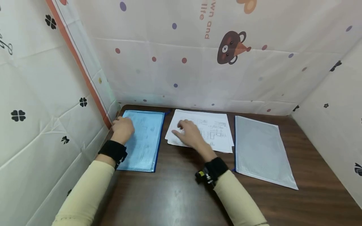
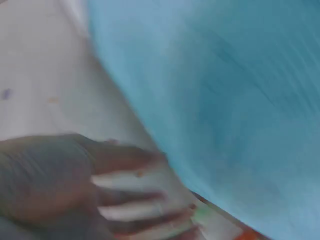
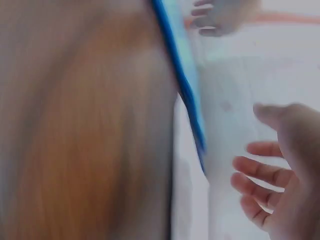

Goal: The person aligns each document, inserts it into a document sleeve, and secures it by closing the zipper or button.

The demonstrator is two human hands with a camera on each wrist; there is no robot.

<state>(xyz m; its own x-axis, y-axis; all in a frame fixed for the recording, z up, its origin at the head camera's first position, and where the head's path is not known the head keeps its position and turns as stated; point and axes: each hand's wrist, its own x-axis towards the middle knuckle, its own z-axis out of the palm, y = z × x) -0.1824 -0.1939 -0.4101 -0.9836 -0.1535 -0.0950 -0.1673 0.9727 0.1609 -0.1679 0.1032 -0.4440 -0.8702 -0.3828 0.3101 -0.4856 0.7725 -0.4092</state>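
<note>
A blue zip document pouch lies at the left of the table, with printed pages showing through it. My left hand is over its upper left edge. In the left wrist view, blurred, the fingers of that hand extend beside the pouch's edge and hold nothing. My right hand hovers over the left part of a stack of printed sheets in the middle. Its fingers are loosely bent and spread apart, with nothing between them in the right wrist view.
On the right lies a pale grey zip pouch with a blue zip along its left edge. The dark wooden table meets a patterned cloth wall at the back, with more cloth along the left and right sides.
</note>
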